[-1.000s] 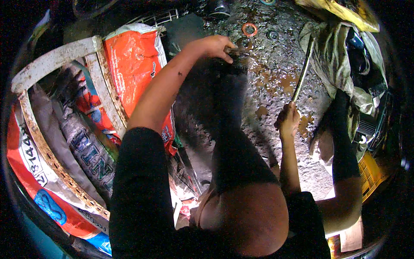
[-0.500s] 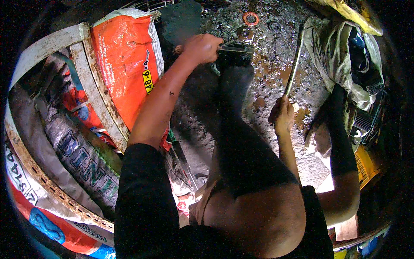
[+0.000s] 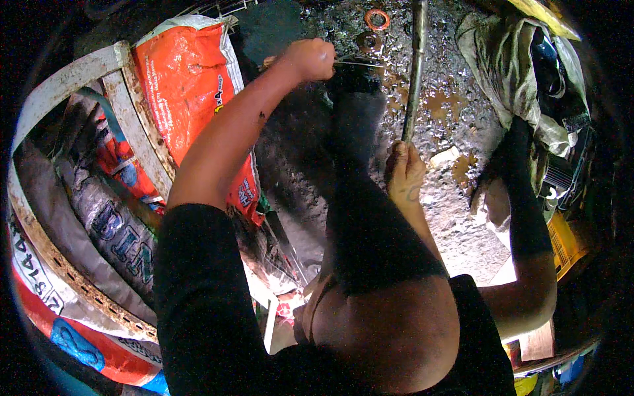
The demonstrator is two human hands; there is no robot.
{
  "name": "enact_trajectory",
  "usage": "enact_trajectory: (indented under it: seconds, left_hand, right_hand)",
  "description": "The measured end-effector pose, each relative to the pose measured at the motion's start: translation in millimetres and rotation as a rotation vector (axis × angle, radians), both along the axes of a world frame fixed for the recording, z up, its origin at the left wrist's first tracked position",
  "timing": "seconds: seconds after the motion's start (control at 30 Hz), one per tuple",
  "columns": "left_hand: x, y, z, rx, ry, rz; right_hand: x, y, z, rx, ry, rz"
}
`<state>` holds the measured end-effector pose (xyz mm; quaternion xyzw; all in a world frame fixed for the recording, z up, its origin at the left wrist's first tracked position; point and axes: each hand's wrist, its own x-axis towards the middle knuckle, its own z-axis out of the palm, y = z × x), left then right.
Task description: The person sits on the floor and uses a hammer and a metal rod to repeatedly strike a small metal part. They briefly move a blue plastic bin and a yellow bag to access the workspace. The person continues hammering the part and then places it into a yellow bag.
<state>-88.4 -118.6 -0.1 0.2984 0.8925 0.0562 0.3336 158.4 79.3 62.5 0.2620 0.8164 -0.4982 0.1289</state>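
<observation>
At the far middle, my left hand (image 3: 316, 61) is closed in a fist, its back turned up. A thin, shiny metal rod (image 3: 358, 63) sticks out to the right from its fingers; its other end is lost in dark shadow. My right hand (image 3: 405, 173) wraps around the near end of a long metal bar (image 3: 415, 79). That bar rises almost straight away from me and runs out past the top edge of the view. Beyond the left hand's rod, an orange ring (image 3: 377, 20) lies on the oily ground (image 3: 436, 79).
A rusty white metal frame (image 3: 125, 99) and an orange sack (image 3: 188, 79) stand at the left. Grey sacking (image 3: 502, 66) is heaped at the right, above a yellow crate (image 3: 566, 244). My bent legs (image 3: 389, 317) fill the near middle. A brown puddle (image 3: 441, 105) spreads beyond my right hand.
My right hand has shifted left and slightly nearer, and its bar has swung left with it. My left hand has moved slightly farther away and left, still closed.
</observation>
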Motion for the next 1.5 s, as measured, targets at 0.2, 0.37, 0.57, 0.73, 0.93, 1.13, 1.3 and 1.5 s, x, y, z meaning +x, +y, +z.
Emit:
enact_trajectory:
  seconds: [0.2, 0.37, 0.57, 0.73, 0.93, 1.13, 1.3, 1.5]
  left_hand:
    - [-9.7, 7.3, 0.5, -0.065, -0.019, -0.062]
    - [-14.6, 16.1, -5.0, -0.101, -0.054, -0.087]
    - [-19.4, 22.1, 11.0, -0.164, -0.038, -0.142]
    - [-28.1, 27.2, 12.0, -0.168, -0.028, -0.197]
    - [-27.8, 34.6, 14.6, -0.241, -0.028, -0.139]
    - [-37.0, 59.0, 37.5, -0.329, -0.044, -0.225]
    - [-32.9, 58.2, 35.6, -0.342, -0.063, -0.202]
    - [-27.8, 54.0, 14.2, -0.337, -0.08, -0.138]
  right_hand:
    - [12.1, -14.3, -14.1, 0.034, 0.33, 0.036]
    - [1.7, -6.7, -38.1, 0.149, -0.029, 0.034]
    - [7.7, -8.4, -6.1, -0.028, 0.363, -0.025]
    - [-3.6, -13.7, -20.8, 0.137, 0.017, 0.078]
    - [-22.7, -6.6, -4.5, -0.017, 0.111, -0.167]
    - [-21.7, 15.3, -1.5, -0.033, -0.014, -0.299]
    - [-19.4, 20.9, 4.0, -0.092, -0.089, -0.265]
    - [0.5, 19.7, -26.7, -0.08, -0.078, -0.278]
